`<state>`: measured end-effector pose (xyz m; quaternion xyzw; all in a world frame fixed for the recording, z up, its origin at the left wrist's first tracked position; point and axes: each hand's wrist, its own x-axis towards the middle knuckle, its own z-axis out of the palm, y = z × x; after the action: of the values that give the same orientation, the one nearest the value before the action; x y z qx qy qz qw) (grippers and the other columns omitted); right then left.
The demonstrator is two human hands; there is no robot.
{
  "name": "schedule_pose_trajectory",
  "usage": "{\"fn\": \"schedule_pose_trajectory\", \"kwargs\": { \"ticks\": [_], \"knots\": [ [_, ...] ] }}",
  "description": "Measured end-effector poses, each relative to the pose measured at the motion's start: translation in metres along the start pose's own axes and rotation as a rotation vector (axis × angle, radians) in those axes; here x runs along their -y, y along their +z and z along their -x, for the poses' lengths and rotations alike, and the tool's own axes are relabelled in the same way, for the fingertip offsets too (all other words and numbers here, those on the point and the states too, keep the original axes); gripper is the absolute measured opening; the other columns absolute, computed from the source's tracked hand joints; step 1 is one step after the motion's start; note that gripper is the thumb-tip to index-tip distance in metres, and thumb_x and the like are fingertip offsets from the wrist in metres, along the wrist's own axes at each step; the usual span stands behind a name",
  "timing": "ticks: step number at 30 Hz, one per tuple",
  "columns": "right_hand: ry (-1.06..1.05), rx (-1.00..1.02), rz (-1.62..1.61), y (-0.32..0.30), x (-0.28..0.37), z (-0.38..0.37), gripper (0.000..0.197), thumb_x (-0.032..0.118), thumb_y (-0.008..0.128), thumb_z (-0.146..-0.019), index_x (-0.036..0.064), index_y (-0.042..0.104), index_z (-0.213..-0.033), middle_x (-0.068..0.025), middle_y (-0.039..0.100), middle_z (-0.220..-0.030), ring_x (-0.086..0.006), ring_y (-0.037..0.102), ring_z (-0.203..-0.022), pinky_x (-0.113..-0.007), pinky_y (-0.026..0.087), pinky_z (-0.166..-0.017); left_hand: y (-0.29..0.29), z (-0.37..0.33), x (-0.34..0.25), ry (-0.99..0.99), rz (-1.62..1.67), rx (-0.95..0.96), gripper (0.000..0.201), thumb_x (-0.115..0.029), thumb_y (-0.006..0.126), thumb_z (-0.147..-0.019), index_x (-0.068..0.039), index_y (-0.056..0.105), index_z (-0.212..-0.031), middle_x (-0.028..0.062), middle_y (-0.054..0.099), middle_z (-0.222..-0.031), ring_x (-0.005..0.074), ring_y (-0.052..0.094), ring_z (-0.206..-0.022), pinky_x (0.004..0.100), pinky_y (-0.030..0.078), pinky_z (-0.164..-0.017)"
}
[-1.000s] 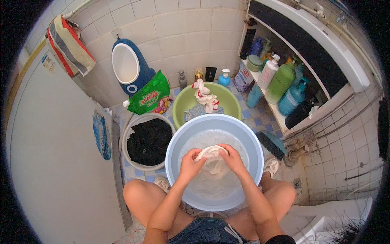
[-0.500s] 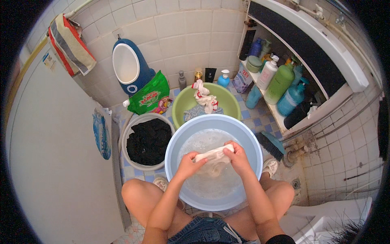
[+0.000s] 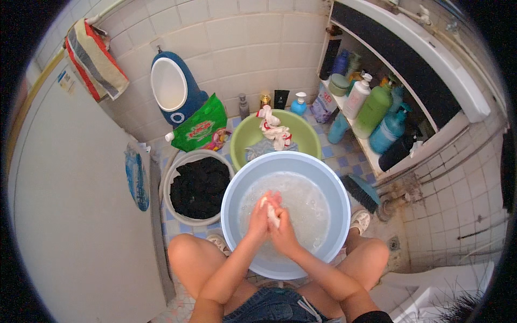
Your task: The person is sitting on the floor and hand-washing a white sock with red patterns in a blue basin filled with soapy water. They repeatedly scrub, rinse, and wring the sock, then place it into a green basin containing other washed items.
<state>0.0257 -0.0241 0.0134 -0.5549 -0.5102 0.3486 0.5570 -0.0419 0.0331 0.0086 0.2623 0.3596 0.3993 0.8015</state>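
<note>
Over the light blue basin (image 3: pixel 230 215) in front of me, both my hands are pressed together around a small wet white cloth, which looks like a sock (image 3: pixel 273 216). My left hand (image 3: pixel 259 219) is on its left side and my right hand (image 3: pixel 283 232) wraps it from the right. Most of the cloth is hidden between the palms and fingers; only a white strip shows. Cloudy, sudsy water (image 3: pixel 309 215) fills the lower part of the basin.
Behind stands a green basin (image 3: pixel 309 134) with white-and-red and grey-blue cloths. At left are a tub (image 3: pixel 168 199) of black clothes and a green detergent pouch (image 3: pixel 199 126). A brush (image 3: pixel 361 192) lies at right, below a shelf of bottles (image 3: pixel 374 110).
The white sock was stretched between my separated hands; now it is bunched up between them. The hands have come together, the right one moving left and down.
</note>
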Motion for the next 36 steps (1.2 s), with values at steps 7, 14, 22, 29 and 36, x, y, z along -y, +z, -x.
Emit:
{"fn": "schedule_pose_trajectory", "kwargs": {
  "ticks": [7, 14, 22, 29, 36],
  "knots": [
    [0.087, -0.019, 0.093, -0.006, -0.026, -0.006, 0.049, 0.013, 0.04, -0.087, 0.0011, 0.029, -0.132, -0.019, 0.028, -0.137, -0.0303, 0.024, -0.129, -0.037, 0.017, -0.105, -0.012, 0.003, 0.027, -0.045, -0.077, 0.057, 0.039, -0.023, 0.036, -0.093, -0.003, 0.037, -0.127, 0.0094, 0.047, -0.122, 0.0202, 0.046, -0.111, 0.0348, 0.038, -0.093],
    [0.025, 0.076, 0.213, -0.007, -0.02, -0.01, 0.043, 0.012, 0.037, -0.088, 0.0003, 0.036, -0.129, -0.016, 0.027, -0.139, -0.0273, 0.021, -0.131, -0.038, 0.012, -0.106, -0.021, 0.002, 0.022, -0.181, 0.078, 0.045, 0.037, -0.024, 0.036, -0.093, -0.002, 0.038, -0.123, 0.0121, 0.048, -0.121, 0.022, 0.049, -0.108, 0.0345, 0.04, -0.091],
    [0.025, 0.071, 0.182, 0.004, -0.014, 0.002, 0.041, 0.016, 0.039, -0.089, 0.0024, 0.039, -0.128, -0.0182, 0.029, -0.137, -0.0302, 0.019, -0.131, -0.036, 0.015, -0.106, -0.022, -0.009, 0.018, -0.145, 0.08, -0.081, 0.035, -0.026, 0.032, -0.094, -0.004, 0.043, -0.119, 0.0081, 0.052, -0.11, 0.0164, 0.051, -0.098, 0.0284, 0.042, -0.083],
    [0.121, -0.109, 0.243, -0.035, -0.045, -0.023, 0.043, 0.016, 0.041, -0.087, 0.0016, 0.039, -0.127, -0.0188, 0.031, -0.136, -0.0334, 0.02, -0.13, -0.04, 0.015, -0.105, -0.009, 0.012, 0.03, -0.17, 0.054, 0.137, 0.039, -0.019, 0.035, -0.092, -0.001, 0.036, -0.126, 0.0116, 0.048, -0.121, 0.0216, 0.047, -0.11, 0.0344, 0.037, -0.094],
    [-0.08, 0.068, 0.247, 0.005, -0.012, 0.006, 0.046, 0.013, 0.043, -0.084, 0.0023, 0.036, -0.129, -0.0196, 0.03, -0.136, -0.0351, 0.021, -0.129, -0.045, 0.014, -0.105, -0.029, -0.014, 0.019, -0.15, 0.189, -0.02, 0.039, -0.019, 0.034, -0.093, -0.001, 0.034, -0.127, 0.0116, 0.046, -0.123, 0.0215, 0.047, -0.11, 0.035, 0.036, -0.096]
  ]
}}
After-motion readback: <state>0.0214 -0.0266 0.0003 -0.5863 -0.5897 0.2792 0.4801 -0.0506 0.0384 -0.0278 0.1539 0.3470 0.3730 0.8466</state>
